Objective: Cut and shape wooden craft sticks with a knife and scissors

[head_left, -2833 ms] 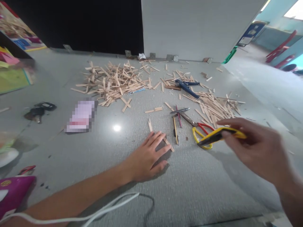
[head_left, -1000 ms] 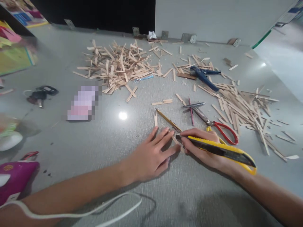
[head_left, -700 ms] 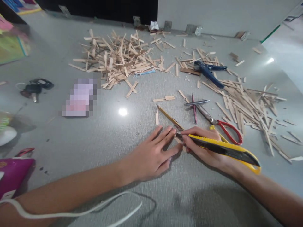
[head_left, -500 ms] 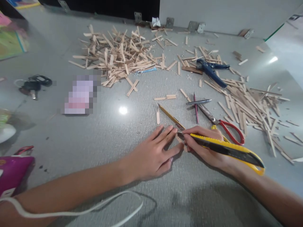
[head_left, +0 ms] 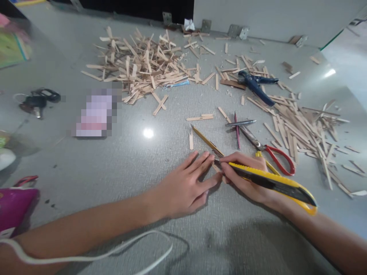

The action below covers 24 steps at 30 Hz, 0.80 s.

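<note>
My right hand [head_left: 246, 177] is closed on a yellow and black utility knife [head_left: 275, 181], its blade pointing left at a small wooden stick [head_left: 215, 167]. Fingers of my left hand [head_left: 190, 183] press on that stick, which is mostly hidden between both hands. Just beyond the fingertips lies a gold pointed tool [head_left: 205, 138]. A notched stick [head_left: 191, 140] and a joined pair of stick pieces [head_left: 200, 118] rest above my left hand. Red-handled scissors [head_left: 279, 160] lie beyond my right hand, near a crossed silver pen [head_left: 241, 123] and pink pen [head_left: 237, 131].
A large pile of wooden sticks [head_left: 143, 65] spreads at the back, another [head_left: 306, 126] at the right. Blue cutters [head_left: 256, 88] lie between them. A blurred-out phone [head_left: 96, 110] and keys [head_left: 38, 102] are at the left. A white cable [head_left: 114, 252] runs along the front.
The rear end of the knife has dipped slightly and shifted a little left with my right hand. My left hand stays almost where it was.
</note>
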Tool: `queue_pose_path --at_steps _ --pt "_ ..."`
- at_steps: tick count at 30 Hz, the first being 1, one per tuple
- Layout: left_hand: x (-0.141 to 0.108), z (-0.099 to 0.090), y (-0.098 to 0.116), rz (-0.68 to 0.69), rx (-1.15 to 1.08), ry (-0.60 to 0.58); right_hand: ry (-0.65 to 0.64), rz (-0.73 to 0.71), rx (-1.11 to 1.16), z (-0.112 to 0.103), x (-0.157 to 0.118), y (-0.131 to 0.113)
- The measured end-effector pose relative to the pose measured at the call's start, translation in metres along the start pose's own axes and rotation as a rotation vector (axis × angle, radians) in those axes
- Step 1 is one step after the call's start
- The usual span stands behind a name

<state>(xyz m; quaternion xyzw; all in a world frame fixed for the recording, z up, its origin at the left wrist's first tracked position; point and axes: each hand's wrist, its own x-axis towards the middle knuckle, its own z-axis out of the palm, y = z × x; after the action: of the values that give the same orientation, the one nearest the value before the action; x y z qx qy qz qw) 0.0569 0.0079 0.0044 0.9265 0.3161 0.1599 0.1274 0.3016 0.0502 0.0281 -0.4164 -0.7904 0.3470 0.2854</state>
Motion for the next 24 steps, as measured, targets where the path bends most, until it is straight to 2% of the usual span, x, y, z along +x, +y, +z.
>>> queue_pose_path --at_steps 3,10,17,24 --pt "0.0016 -0.0013 0.0014 0.005 0.039 -0.018 0.020 -0.089 -0.049 0.0040 0.0036 -0.0020" --pt "0.0048 -0.0047 0.0037 0.003 0.085 -0.036 0.029 -0.184 -0.117 0.0085 0.0024 -0.0030" --pt "0.0057 -0.0060 0.0050 -0.033 0.074 -0.071 0.010 -0.222 -0.150 0.0056 0.0007 -0.0039" --pt "0.0061 -0.0059 0.0040 -0.002 0.109 -0.055 0.016 -0.210 -0.151 0.0050 -0.0007 -0.0008"
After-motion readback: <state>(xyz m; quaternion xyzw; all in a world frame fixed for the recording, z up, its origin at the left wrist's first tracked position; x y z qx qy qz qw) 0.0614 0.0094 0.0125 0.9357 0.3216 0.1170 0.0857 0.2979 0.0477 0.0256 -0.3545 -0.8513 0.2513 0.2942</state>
